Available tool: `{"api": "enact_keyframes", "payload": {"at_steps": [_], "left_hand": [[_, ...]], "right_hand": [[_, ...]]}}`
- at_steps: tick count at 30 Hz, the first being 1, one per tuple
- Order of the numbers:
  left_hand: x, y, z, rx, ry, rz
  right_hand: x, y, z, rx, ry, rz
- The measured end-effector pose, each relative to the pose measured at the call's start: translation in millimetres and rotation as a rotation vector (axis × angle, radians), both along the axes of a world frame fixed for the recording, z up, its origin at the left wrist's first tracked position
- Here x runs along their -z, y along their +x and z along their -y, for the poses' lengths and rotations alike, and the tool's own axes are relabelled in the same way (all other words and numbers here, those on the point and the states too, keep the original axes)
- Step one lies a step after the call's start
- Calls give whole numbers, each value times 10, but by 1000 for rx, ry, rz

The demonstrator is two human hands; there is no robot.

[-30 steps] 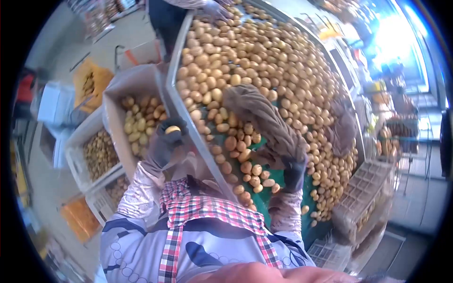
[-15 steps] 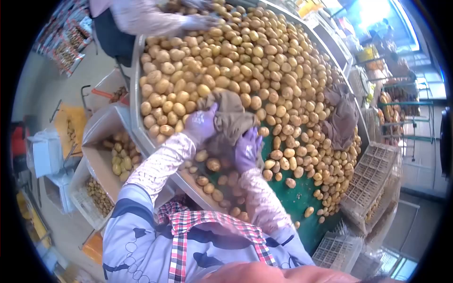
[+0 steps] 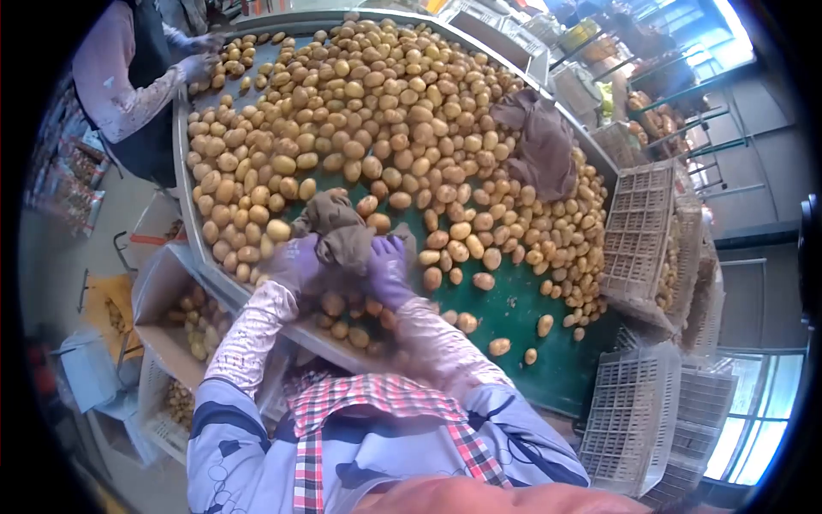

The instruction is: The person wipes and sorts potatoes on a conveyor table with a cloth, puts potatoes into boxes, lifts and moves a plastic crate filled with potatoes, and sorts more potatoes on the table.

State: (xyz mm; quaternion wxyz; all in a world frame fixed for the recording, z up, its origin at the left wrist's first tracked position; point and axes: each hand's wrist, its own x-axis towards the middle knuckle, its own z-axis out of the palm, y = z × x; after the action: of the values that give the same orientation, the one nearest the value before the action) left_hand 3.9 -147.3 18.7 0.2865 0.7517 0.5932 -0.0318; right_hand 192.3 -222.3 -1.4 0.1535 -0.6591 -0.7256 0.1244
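Both my hands wear purple gloves and hold a crumpled grey-brown cloth (image 3: 342, 236) low over the near side of the sorting table (image 3: 561, 364). My left hand (image 3: 295, 264) is closed on the cloth's left end. On the other end, my right hand (image 3: 390, 272) has its fingers curled into the fabric. Potatoes (image 3: 411, 120) cover much of the green tabletop, with several lying between my forearms and the table's near edge. Whether the cloth has a potato inside it is hidden.
A second brown cloth (image 3: 548, 146) lies over potatoes at the far right. Plastic crates (image 3: 638, 223) stand along the right side. At left is a lined cardboard box (image 3: 167, 343) containing potatoes. Another person's gloved hand (image 3: 199, 67) touches potatoes at the far left.
My view has shifted, so the table appears further left and higher. My hands and the cloth have come nearer the table's near edge, and a green strip shows behind them.
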Motion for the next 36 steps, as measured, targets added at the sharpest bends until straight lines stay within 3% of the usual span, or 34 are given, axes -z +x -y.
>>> {"api": "enact_keyframes", "payload": {"at_steps": [2, 4, 6, 7, 8, 9, 11, 12, 13, 15, 16, 17, 18, 19, 20, 21, 22, 23, 24, 25, 28, 30, 32, 34, 36], "left_hand": [[-17, 37, 319, 50, -12, 183], [-279, 345, 531, 56, -82, 283], [-482, 781, 886, 130, -150, 667], [-771, 1012, 1053, 154, -375, 704], [-1023, 1224, 1223, 183, -597, 740], [-944, 1444, 1397, 303, -523, 846], [-473, 1917, 1736, 574, -333, 859], [-178, 2099, 1900, 716, -226, 764], [144, 2167, 2067, 802, -252, 677], [444, 2109, 2289, 941, -7, 788], [558, 1932, 2324, 970, 273, 971], [211, 1632, 2123, 944, -96, 633], [-155, 1331, 1915, 906, -356, 215], [-196, 1092, 1845, 813, -241, 214], [242, 826, 1890, 608, -145, 446], [75, 642, 1668, 599, -132, 281], [-23, 467, 1449, 577, -42, 256], [7, 332, 1241, 620, 271, 231], [-72, 287, 1028, 519, 78, -40], [-252, 247, 832, 475, 154, -40], [-121, 47, 277, 129, 246, -172], [-755, 364, 234, 78, 73, 52], [47, -90, -17, 75, 19, 318], [-261, 76, -17, 89, -230, 343], [-600, 394, -97, 79, -239, 470]], "right_hand": [[-291, 165, 320, -123, -109, -82], [-608, 459, 680, 184, -223, -623], [-649, 999, 1117, 371, -155, -903], [-558, 1318, 1352, 347, 55, -633], [-470, 1710, 1658, 533, -35, -350], [-697, 1839, 1880, 507, 190, -349], [-952, 2090, 2337, 633, 264, -543], [-944, 2179, 2582, 789, 99, -741], [-524, 2265, 2832, 841, 106, -857], [-83, 2190, 3143, 773, -43, -450], [161, 1957, 3115, 744, -405, 80], [382, 1710, 3075, 556, -732, 609], [532, 1455, 3276, 186, -57, 905], [-342, 963, 2655, 349, -436, 217], [141, 918, 2695, 252, -212, 164], [125, 755, 2484, 108, 130, 90], [-120, 588, 2079, 133, -8, 11], [507, 495, 1866, 102, 145, 199], [781, 378, 1427, 111, -8, 157], [611, 302, 1122, 77, 226, 78], [408, 83, 322, 198, 259, -144], [316, 123, 120, 158, 46, -338], [196, 216, 264, 265, 30, -584], [337, 488, 422, 423, -12, -984], [-72, 919, 443, 618, 173, -1196]]}}
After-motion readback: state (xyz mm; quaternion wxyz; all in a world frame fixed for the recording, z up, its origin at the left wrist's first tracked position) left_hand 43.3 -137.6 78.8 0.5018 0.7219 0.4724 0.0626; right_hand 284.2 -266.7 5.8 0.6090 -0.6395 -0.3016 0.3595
